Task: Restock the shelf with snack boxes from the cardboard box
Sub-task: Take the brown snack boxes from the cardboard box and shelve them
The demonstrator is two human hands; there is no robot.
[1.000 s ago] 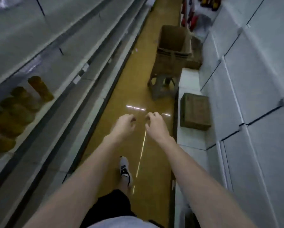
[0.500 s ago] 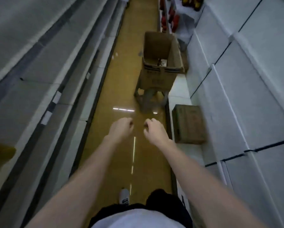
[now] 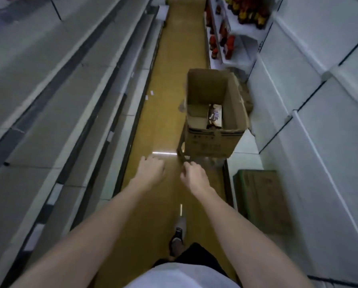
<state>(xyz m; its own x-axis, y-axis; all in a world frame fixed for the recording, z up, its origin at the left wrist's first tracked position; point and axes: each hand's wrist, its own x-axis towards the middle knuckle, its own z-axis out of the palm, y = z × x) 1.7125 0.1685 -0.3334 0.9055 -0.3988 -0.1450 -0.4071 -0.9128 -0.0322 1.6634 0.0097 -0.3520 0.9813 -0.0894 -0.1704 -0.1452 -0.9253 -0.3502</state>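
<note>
The aisle floor (image 3: 169, 84) runs toward twelve o'clock between the shelving at nine o'clock (image 3: 55, 113) and the shelving at three o'clock (image 3: 311, 113). Far off at one o'clock, some tiers carry red and yellow bottles (image 3: 230, 42).

The cardboard box (image 3: 213, 121) stands at about one o'clock from the hands, raised on what looks like a stool (image 3: 182, 148) that is mostly hidden beneath it. Its mouth opens upward with the flaps standing up. Its long axis looks to run along the aisle, twelve to six.

A closed carton (image 3: 261, 200) lies on the low shelf base at three o'clock.

Inside the open box, against its near right corner, a snack box (image 3: 215, 118) lies low down. Its long axis seems to follow the aisle too, though it is too small to tell which end faces where.

The left hand (image 3: 151, 171) and right hand (image 3: 193, 175) are both out in front with fingers loosely curled, holding nothing, short of the box.

The step in hand is judged to be the approach. To do it well, stop close enough to reach straight down past the tall flaps, steady the box rim with one hand so the box does not tip off its support, and take the snack box by its long sides.
</note>
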